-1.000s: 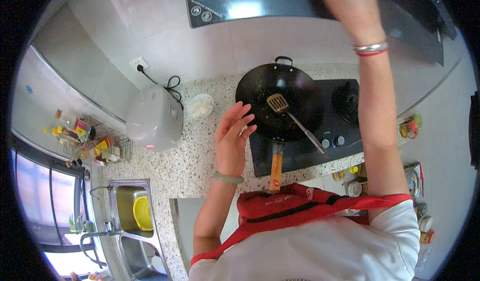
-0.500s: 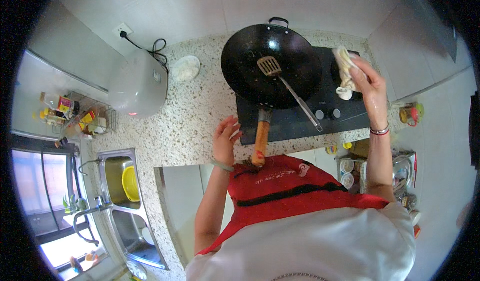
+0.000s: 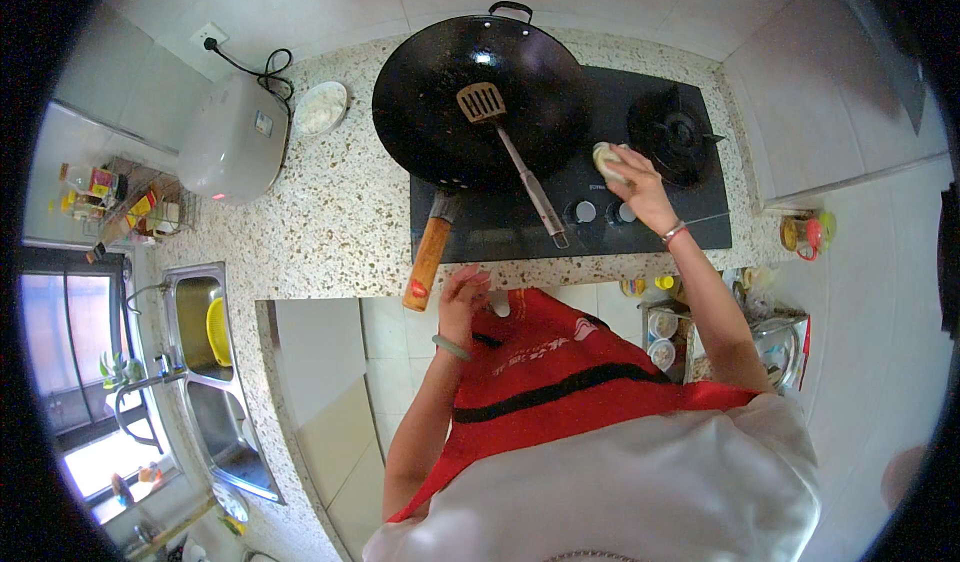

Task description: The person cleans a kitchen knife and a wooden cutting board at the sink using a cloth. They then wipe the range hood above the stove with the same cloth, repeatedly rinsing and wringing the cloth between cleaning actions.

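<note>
While the right hand [image 3: 640, 187] is pressing a pale cloth [image 3: 608, 159] onto the black stove top [image 3: 640, 217] between the wok [image 3: 480, 97] and the burner [image 3: 672, 132], its grip is closing around that cloth. The left hand [image 3: 462, 297] is hanging loosely open by the wok's wooden handle [image 3: 428, 260], holding nothing. Wiping is seemingly just beginning; most of the glass is lying unwiped, and the spatula [image 3: 505, 147] is sitting in the empty wok.

White short-sleeved shirt [image 3: 640, 482], red apron [image 3: 560, 372] with a black stripe, pale green bangle on the left wrist [image 3: 451, 347], silver and red bracelets on the right wrist [image 3: 674, 232], bare forearms
</note>
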A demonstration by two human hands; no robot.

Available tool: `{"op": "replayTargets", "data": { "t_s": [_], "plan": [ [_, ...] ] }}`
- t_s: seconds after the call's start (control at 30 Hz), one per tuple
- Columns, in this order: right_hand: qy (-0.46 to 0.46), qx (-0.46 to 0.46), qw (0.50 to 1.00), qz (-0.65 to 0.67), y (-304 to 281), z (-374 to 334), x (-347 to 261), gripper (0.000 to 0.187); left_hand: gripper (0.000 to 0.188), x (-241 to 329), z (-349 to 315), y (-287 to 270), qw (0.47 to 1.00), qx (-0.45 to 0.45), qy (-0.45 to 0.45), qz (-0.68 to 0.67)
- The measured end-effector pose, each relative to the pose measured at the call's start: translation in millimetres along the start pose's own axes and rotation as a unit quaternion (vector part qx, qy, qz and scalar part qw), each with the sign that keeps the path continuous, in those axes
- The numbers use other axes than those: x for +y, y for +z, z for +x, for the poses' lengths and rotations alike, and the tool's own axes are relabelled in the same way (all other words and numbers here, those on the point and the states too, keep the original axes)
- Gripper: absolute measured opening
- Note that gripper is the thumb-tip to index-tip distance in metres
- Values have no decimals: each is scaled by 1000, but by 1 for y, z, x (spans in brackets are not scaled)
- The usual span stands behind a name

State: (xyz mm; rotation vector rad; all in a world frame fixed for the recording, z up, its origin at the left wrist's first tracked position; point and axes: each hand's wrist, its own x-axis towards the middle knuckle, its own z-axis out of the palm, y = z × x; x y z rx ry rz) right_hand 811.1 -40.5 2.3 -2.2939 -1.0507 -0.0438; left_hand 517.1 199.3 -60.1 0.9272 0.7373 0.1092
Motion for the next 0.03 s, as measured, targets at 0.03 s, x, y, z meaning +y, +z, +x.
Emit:
{"op": "replayTargets", "data": {
  "t_s": [0.03],
  "plan": [
    [-4, -3, 1000, 3, 0, 0, 3, 25, 31, -3, -2, 3, 1000, 5, 2, -2]
  ]
}}
